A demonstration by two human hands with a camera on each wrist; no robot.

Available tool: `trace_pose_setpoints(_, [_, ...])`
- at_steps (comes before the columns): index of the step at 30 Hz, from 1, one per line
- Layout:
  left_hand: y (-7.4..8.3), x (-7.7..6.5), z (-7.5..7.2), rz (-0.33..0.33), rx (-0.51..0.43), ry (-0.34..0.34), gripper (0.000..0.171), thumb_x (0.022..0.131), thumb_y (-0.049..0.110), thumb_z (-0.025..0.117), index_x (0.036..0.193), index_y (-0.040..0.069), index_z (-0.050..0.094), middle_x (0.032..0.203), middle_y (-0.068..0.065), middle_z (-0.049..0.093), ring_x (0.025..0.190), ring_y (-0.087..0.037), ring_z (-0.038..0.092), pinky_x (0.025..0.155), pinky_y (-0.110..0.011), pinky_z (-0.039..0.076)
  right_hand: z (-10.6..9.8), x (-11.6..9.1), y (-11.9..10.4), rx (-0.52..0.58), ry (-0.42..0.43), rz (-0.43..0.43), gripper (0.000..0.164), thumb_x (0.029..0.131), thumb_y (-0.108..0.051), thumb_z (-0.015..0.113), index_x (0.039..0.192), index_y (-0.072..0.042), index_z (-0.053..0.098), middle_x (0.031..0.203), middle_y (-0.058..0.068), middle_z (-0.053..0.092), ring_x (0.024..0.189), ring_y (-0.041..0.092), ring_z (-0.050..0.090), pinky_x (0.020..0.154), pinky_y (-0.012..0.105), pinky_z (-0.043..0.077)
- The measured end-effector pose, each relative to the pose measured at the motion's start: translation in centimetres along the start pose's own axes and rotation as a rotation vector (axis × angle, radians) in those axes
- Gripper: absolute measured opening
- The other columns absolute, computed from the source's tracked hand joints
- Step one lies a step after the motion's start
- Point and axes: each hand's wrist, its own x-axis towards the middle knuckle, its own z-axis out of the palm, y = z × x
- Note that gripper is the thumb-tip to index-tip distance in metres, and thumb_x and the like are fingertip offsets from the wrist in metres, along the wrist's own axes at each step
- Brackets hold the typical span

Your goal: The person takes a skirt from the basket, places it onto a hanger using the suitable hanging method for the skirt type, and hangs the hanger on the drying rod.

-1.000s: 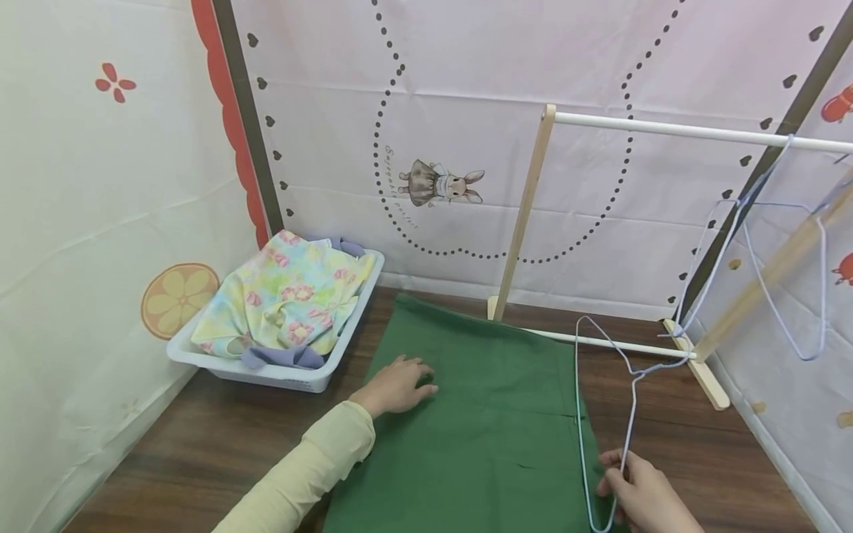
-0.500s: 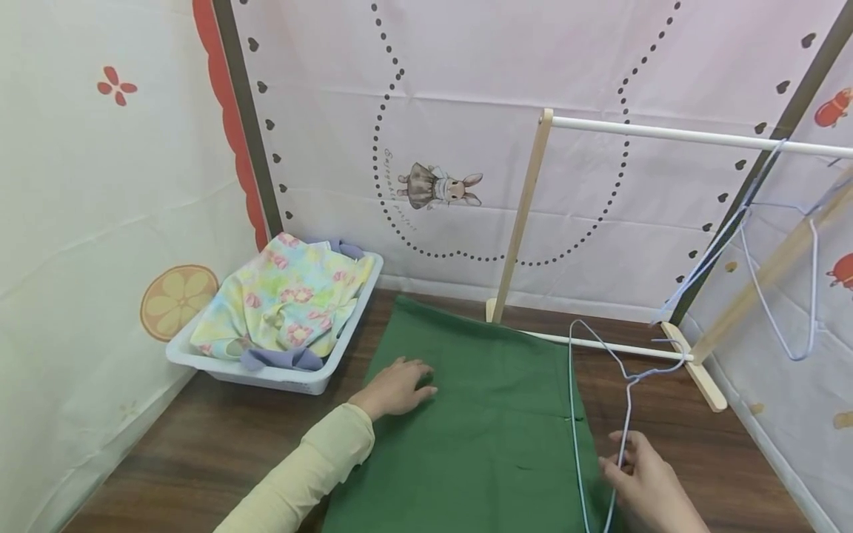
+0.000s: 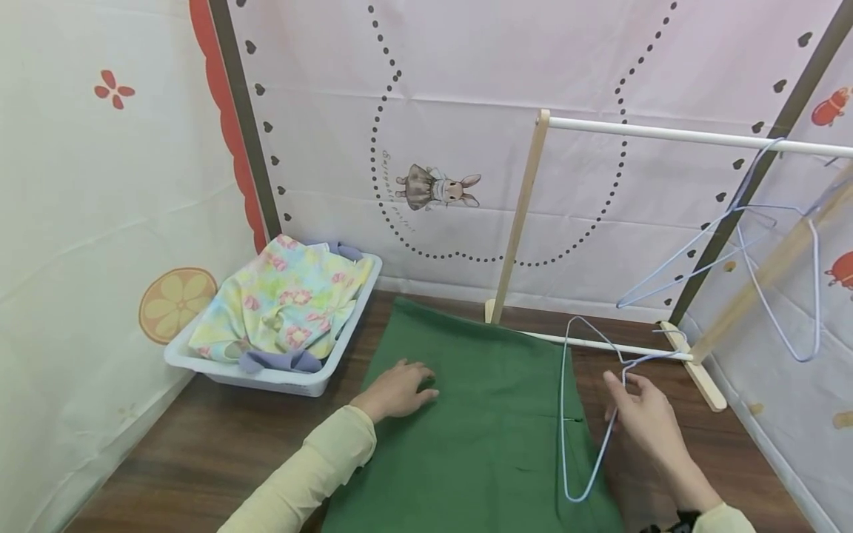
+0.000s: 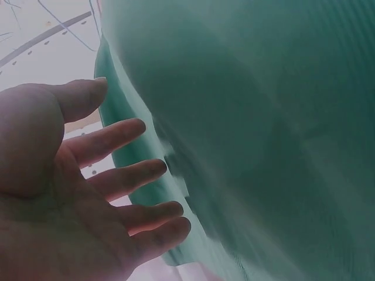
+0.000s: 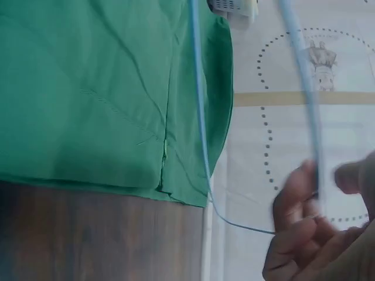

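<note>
A green cloth (image 3: pixel 466 444), possibly a garment, lies spread flat on the dark wooden table. My left hand (image 3: pixel 400 389) rests on its left part, fingers loosely spread and slightly bent; in the left wrist view the palm (image 4: pixel 35 205) faces the green fabric (image 4: pixel 263 146) with nothing gripped. My right hand (image 3: pixel 643 414) holds a light blue wire hanger (image 3: pixel 563 429) by its side near the neck, over the cloth's right edge. The hook points right toward the rack. In the right wrist view, curled fingers (image 5: pixel 293 234) lie round the blurred wire (image 5: pixel 307 99).
At the left, a white basket (image 3: pixel 266 375) bears a floral cloth (image 3: pixel 293 303) and purplish cloth (image 3: pixel 280 360). A rack with wooden posts (image 3: pixel 523 222) and a white top rail (image 3: pixel 640 132) stands at the back right. Blue hangers (image 3: pixel 816 296) hang from it. Printed curtains (image 3: pixel 453 59) enclose the table.
My right hand has slid up the hanger's side toward its neck, and the hanger's lower end has come up into view. One hanger on the rack has swung left. My left hand stays put.
</note>
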Motion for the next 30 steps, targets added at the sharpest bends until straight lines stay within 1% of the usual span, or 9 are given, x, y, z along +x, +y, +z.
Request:
trace_pose_setpoints(4, [0.0,-0.1,-0.1,-0.003,-0.008,-0.005,0.042,0.098,0.034,0.058,0.131,0.008,0.059,0.143,-0.017,0.047,0.136,-0.048,0.03,0.106,-0.059,0.03,0.6,1.2,-0.2,0.001,0.104,0.019,0.073,0.097,-0.064,0.035,0.116,0.003,0.059,0.05,0.003,0.059,0.047,0.025,0.06,0.05,0.029,0.042])
trace_pose_setpoints(8, [-0.2,-0.1,-0.1,-0.016,0.003,-0.009,0.042,0.099,0.035,0.057,0.131,0.009,0.059,0.144,-0.016,0.046,0.136,-0.047,0.03,0.106,-0.059,0.03,1.2,1.5,-0.4,-0.03,0.166,-0.015,0.06,0.101,-0.053,0.038,0.095,-0.002,0.068,0.051,0.002,0.059,0.045,0.02,0.059,0.049,0.029,0.04])
trace_pose_setpoints(10, [-0.3,-0.1,-0.1,-0.022,0.009,-0.012,0.042,0.099,0.036,0.057,0.132,0.01,0.059,0.144,-0.016,0.045,0.136,-0.046,0.029,0.106,-0.059,0.03,1.3,1.4,-0.6,-0.052,0.172,-0.036,0.055,0.102,-0.048,0.039,0.089,-0.003,0.067,0.054,0.001,0.06,0.046,0.019,0.06,0.05,0.029,0.04])
trace_pose_setpoints(13, [-0.4,-0.1,-0.1,-0.028,0.014,-0.014,0.042,0.099,0.037,0.057,0.132,0.011,0.06,0.144,-0.016,0.045,0.136,-0.046,0.029,0.106,-0.059,0.03,1.3,1.4,-0.8,-0.119,0.171,-0.067,0.052,0.103,-0.046,0.038,0.088,-0.004,0.064,0.054,-0.001,0.061,0.047,0.016,0.059,0.05,0.032,0.039])
trace_pose_setpoints(18, [-0.5,-0.3,-0.2,-0.028,0.013,-0.018,0.042,0.098,0.036,0.057,0.131,0.011,0.06,0.144,-0.017,0.044,0.136,-0.047,0.029,0.106,-0.06,0.03,1.4,1.9,-1.0,-0.175,0.172,-0.087,0.056,0.102,-0.051,0.036,0.103,-0.001,0.061,0.049,-0.003,0.059,0.045,0.016,0.057,0.048,0.034,0.039])
trace_pose_setpoints(20, [-0.4,-0.3,-0.1,-0.026,0.023,-0.02,0.041,0.098,0.036,0.057,0.131,0.01,0.06,0.144,-0.018,0.045,0.136,-0.047,0.03,0.105,-0.06,0.031,1.4,2.1,-0.9,-0.18,0.178,-0.103,0.056,0.102,-0.05,0.037,0.104,0.0,0.062,0.05,-0.003,0.059,0.046,0.017,0.057,0.047,0.034,0.039])
trace_pose_setpoints(24, [0.0,-0.3,0.5,-0.004,0.029,-0.045,0.042,0.099,0.037,0.057,0.132,0.011,0.059,0.145,-0.018,0.044,0.136,-0.047,0.03,0.105,-0.059,0.031,0.8,2.0,-0.1,-0.218,0.216,-0.124,0.05,0.103,-0.042,0.041,0.084,-0.002,0.066,0.051,-0.002,0.059,0.049,0.017,0.055,0.046,0.034,0.037])
trace_pose_setpoints(27, [0.2,-0.4,0.7,-0.002,0.011,-0.064,0.043,0.098,0.037,0.057,0.133,0.011,0.059,0.147,-0.018,0.041,0.137,-0.047,0.028,0.105,-0.06,0.031,0.3,1.9,0.2,-0.239,0.234,-0.13,0.048,0.102,-0.036,0.045,0.067,-0.006,0.06,0.05,-0.002,0.057,0.048,0.017,0.051,0.045,0.033,0.034])
trace_pose_setpoints(30, [0.0,-0.6,0.4,-0.01,-0.007,-0.069,0.043,0.098,0.035,0.058,0.133,0.011,0.058,0.147,-0.019,0.039,0.137,-0.048,0.025,0.105,-0.06,0.031,-0.2,1.8,0.0,-0.251,0.224,-0.133,0.048,0.101,-0.032,0.045,0.06,-0.009,0.054,0.049,-0.002,0.054,0.046,0.017,0.049,0.044,0.033,0.033])
